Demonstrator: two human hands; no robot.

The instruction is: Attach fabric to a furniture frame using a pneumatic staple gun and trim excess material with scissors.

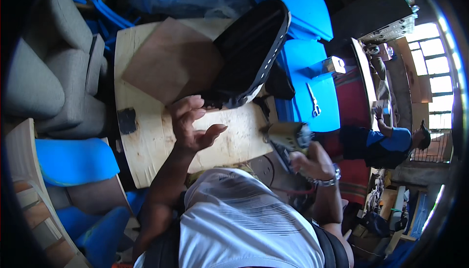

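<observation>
On the pale wooden table point(229, 141), a black cloth-covered panel point(254, 38) with a rounded rim stands tilted. Small light marks run along its edge. My left hand point(189, 126) is at the panel's near lower corner, fingers half bent and thumb apart, with nothing gripped; whether the fingertips touch the rim I cannot tell. To the right, off the table's near edge, my right hand point(315, 164) is wrapped round a staple gun point(290, 141), smeared by motion. Under the panel's left side lies a flat brown board point(171, 60).
Right of the table, a blue seat point(312, 87) bears scissors point(313, 101) and a small box point(333, 65). Grey cushions point(73, 67) and a blue padded chair part point(75, 160) stand at left. Another person point(391, 143) works at a bench far right.
</observation>
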